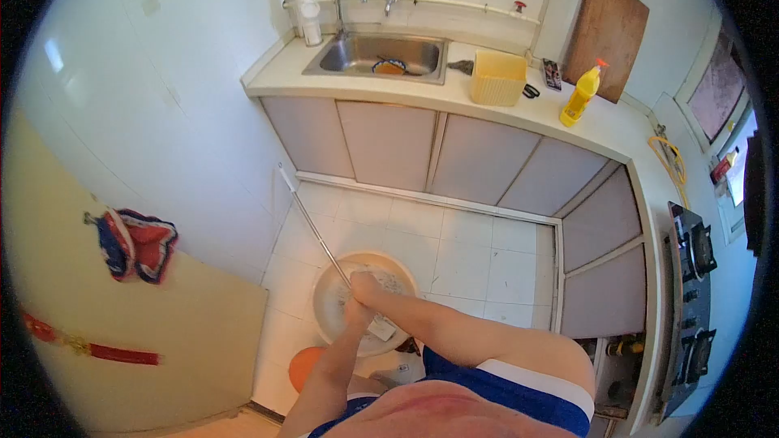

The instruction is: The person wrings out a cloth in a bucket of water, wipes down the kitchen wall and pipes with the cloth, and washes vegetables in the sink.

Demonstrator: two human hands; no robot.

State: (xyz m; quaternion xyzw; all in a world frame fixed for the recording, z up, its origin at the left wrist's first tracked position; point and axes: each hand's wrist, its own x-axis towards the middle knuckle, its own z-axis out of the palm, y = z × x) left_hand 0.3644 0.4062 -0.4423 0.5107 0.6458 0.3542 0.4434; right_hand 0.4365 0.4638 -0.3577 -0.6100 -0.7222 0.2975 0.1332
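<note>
A metal pole with a white end point(312, 227) slants down into a round, pale basin point(405, 272) on the tiled floor. My right hand point(367, 287) is closed around the pole over the basin. Just below it, my left hand point(355, 313) is wrapped round the same pole, close to or touching the right one. Beneath my hands, a white flat piece point(381, 328) shows in the basin near the pole's lower end. Cloudy, whitish water with bubbles appears to fill the basin.
An orange round object point(303, 368) lies beside the basin. Cabinets point(479, 158) run behind, under a counter with a sink point(345, 55), yellow basket point(497, 79), yellow bottle point(580, 99) and board point(607, 32). A gas stove point(690, 308) is right; a door point(203, 308) stands left.
</note>
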